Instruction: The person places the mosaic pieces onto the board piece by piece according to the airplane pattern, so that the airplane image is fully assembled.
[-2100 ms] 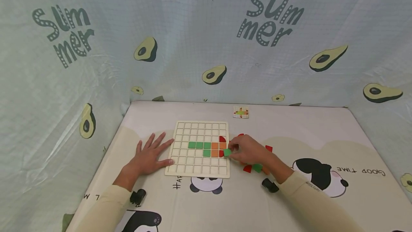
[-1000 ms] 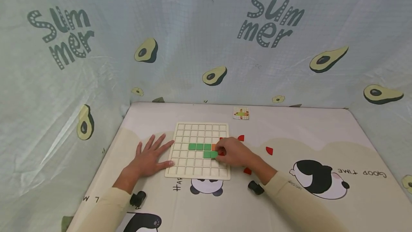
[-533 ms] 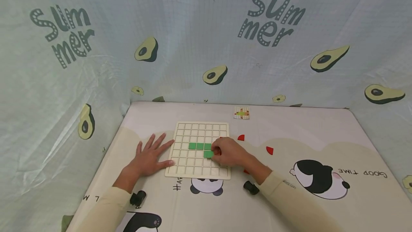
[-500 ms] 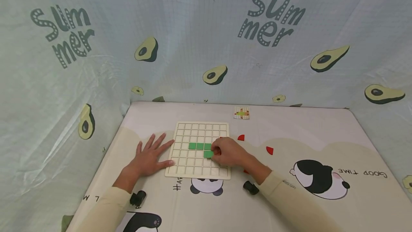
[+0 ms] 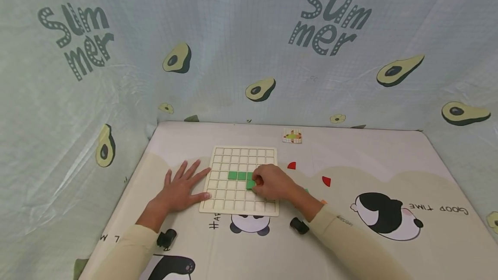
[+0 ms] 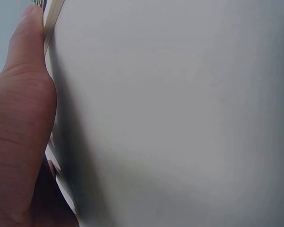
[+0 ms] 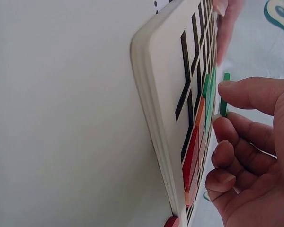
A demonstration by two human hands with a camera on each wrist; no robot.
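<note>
A pale gridded board lies on the table, with several green square tiles in its middle rows. My right hand is over the board's right half. In the right wrist view, its thumb and index finger pinch a green square tile by its edges, just above the board. Red tiles and an orange tile sit in the grid there; the hand mostly covers them in the head view. My left hand rests flat with fingers spread, index fingertip and thumb tip at the board's left edge.
Behind the board lies a small pattern card. Loose red quarter-circle pieces lie to the right, and an orange piece peeks out beside my right forearm. Black wrist devices sit under both wrists. A printed curtain encloses the table.
My right hand has carried the green tile leftward from the board's right edge to over the tiles near the middle, shifting slightly further left in the last half second. My left hand stays put.
</note>
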